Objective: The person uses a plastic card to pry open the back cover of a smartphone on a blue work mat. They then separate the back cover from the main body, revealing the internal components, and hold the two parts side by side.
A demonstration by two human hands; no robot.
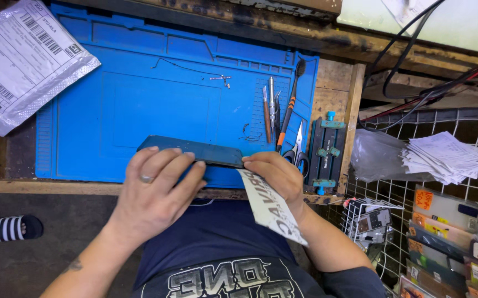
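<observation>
The dark smartphone (pixel 195 152) lies flat at the near edge of the blue silicone work mat (pixel 139 94), screen side up, its long side running left to right. The left hand (pixel 156 190) is spread over it, palm down, fingers fanned across the glass and pressing it to the mat; a ring sits on one finger. The right hand (pixel 277 176) is at the phone's right end, fingers curled and pinched at the corner. Whether they grip the phone itself or the sheet below, I cannot tell. That sheet, a white strip with large dark lettering (pixel 272 209), hangs from under the right hand down toward the person's dark printed shirt (pixel 222 243).

Just beyond the right hand, along the mat's right side, tools lie in a row: a brush with an orange-and-black handle (pixel 289 102), metal tweezers (pixel 271 105) and a slim brown-handled tool (pixel 266 113). Scissors (pixel 298 149) rest beside them, and next to those a dark holding jig with teal clamps (pixel 325 152) sits on the wooden bench (pixel 332 88).

At far left, a grey shipping bag with a label (pixel 21 60) overlaps the mat's corner. To the right, a wire rack (pixel 432 127) carries a stack of white papers (pixel 446 157), with black and red cables (pixel 415 66) above. Lower left, a striped sandal (pixel 12 227) shows on the floor.
</observation>
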